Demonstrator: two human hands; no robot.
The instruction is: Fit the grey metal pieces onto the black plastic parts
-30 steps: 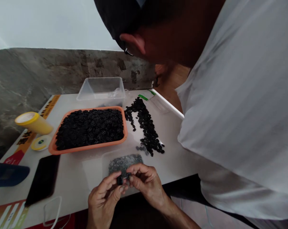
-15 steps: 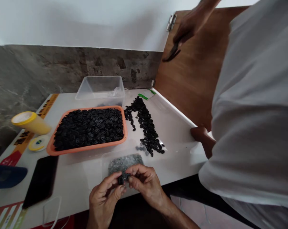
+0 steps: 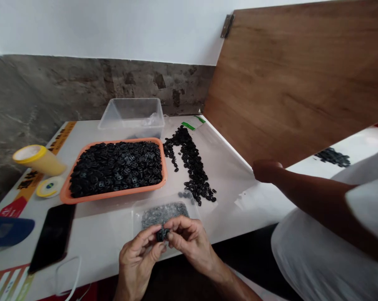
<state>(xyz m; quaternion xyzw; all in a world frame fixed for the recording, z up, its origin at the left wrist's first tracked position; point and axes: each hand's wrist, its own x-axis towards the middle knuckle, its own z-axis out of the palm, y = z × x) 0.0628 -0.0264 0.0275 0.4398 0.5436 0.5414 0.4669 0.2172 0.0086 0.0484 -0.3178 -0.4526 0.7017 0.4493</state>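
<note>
Between my two hands, in front of the table's near edge, is a small black oval plastic piece point(image 3: 161, 235). My left hand point(image 3: 140, 255) pinches it between thumb and fingertips. From the other side my right hand point(image 3: 190, 242) closes thumb and fingers at its edge; whether a second small part sits in that pinch is hidden. Just beyond my fingers stands a clear plastic box point(image 3: 136, 213) holding many tiny grey parts point(image 3: 163, 213). Behind it an orange tray point(image 3: 120, 195) is heaped with black oval pieces point(image 3: 116, 167) that look alike.
Loose black pieces point(image 3: 193, 163) lie right of the tray. A clear bin point(image 3: 129, 115), yellow canister point(image 3: 38, 159), tape roll point(image 3: 49, 188) and phone point(image 3: 52, 236) stand around. At right, a co-worker's hand point(image 3: 265, 170) touches a wooden panel point(image 3: 289, 83).
The co-worker's body has leaned back to the right, and their raised hand with a dark tool has left view. My hands stay together; the black piece has turned slightly.
</note>
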